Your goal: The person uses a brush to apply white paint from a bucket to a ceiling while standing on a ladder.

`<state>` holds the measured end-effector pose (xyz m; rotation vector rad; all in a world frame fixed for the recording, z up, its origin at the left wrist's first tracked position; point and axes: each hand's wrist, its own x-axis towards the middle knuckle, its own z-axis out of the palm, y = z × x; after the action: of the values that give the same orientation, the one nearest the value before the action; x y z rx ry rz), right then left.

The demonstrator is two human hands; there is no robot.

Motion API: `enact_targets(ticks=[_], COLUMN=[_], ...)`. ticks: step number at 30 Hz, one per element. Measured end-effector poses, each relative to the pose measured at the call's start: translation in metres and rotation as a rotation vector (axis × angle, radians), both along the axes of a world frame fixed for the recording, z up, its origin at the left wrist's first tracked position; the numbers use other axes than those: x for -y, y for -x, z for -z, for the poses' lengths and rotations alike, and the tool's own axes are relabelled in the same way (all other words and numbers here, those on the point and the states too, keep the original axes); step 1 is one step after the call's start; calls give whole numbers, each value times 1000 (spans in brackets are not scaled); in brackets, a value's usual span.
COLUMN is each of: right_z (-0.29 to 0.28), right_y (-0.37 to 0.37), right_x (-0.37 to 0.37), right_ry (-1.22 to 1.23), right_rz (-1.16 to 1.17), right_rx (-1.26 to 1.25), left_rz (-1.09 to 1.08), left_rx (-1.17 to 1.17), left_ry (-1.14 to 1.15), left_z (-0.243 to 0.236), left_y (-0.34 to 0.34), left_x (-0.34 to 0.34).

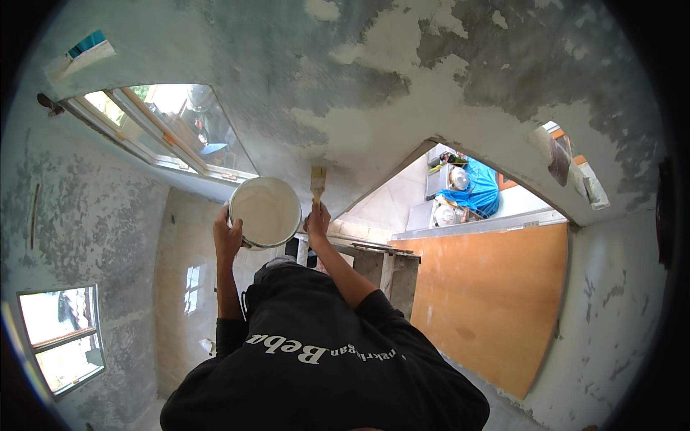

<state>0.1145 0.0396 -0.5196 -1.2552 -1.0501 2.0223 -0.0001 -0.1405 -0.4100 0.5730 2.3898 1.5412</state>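
My left hand grips a round bucket by its rim, thumb over the edge. Pale, cream-white paint fills the part of the bucket that I can see. In my right hand is a flat paintbrush, held by its handle with the bristles pointing up. The bristles are at or close to the patchy grey-and-white wall; I cannot tell if they touch. Brush and bucket are side by side, a small gap apart.
A wood-framed window is left of the bucket. To the right, an opening shows a blue tarp beyond, beside an orange-brown door panel. A wooden stand lies below my right arm. Another window is at far left.
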Motion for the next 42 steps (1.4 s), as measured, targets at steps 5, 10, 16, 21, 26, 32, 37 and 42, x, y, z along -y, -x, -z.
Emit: enact_targets(ticks=[5, 10, 16, 21, 26, 32, 37, 42], right_z=[-28, -169, -267, -239, -117, -28, 11, 17], right_y=[10, 23, 27, 21, -12, -28, -26, -22], right_x=[-13, 4, 9, -24, -39, -22, -33, -67], right_ry=[75, -143, -611, -537, -404, -95, 198, 313], right_rz=[25, 56, 20, 126, 102, 93, 99, 152], right_rx=[16, -251, -468, -474, -328, -151, 26, 92], left_rz=[-59, -5, -2, 38, 69, 82, 117, 126], left_rx=[-30, -11, 95, 44, 14, 42, 41, 27], left_ry=[-2, -55, -54, -47, -15, -19, -38, -15], left_z=[-2, -7, -23, -24, -17, -9, -14, -13], left_y=[-1, -3, -4, -2, -4, -6, -9, -8], left_x=[3, 2, -2, -2, -9, -10, -14, -16])
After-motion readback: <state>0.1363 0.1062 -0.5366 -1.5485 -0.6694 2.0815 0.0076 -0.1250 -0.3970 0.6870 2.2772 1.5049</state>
